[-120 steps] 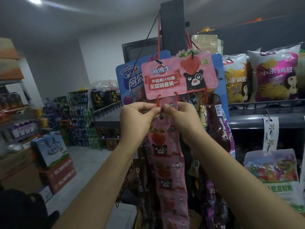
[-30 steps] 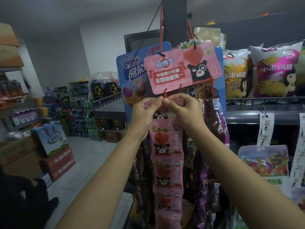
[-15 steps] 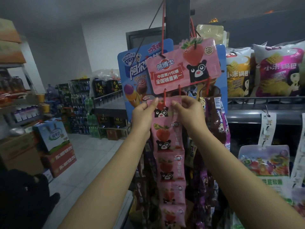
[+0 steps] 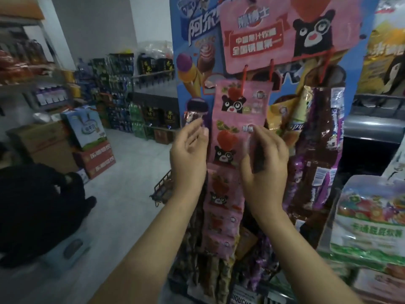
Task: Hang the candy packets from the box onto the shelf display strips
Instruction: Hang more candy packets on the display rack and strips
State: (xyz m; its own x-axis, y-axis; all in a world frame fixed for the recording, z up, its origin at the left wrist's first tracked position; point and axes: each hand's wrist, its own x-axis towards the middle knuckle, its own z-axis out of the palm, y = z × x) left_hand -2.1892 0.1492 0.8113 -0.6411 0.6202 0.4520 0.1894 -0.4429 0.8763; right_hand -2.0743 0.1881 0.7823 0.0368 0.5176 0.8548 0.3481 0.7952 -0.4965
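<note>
Chain of pink strawberry-and-bear candy packets (image 4: pixel 232 137) hangs from the red hook (image 4: pixel 243 79) under the pink bear header card (image 4: pixel 282 34); top packet sits on the hook and the rest trail straight down. I'd call this strip hung, step basically done.

Left hand (image 4: pixel 189 150) is open, fingers loosely spread, just beside the strip's left edge and gripping nothing. Right hand (image 4: pixel 266 161) is on the right edge, fingers curled but slack; can't tell for sure whether it touches the packets, and I see no grip.

Next, I judge: pull both hands clear and go to the box for another chain. Box isn't in view.

Room: crowded to the right, with dark brown and purple snack strips (image 4: pixel 317 150) just beside the pink one, so snag risk there. Open floor (image 4: pixel 122 194) to the left, so that's the way out.
</note>
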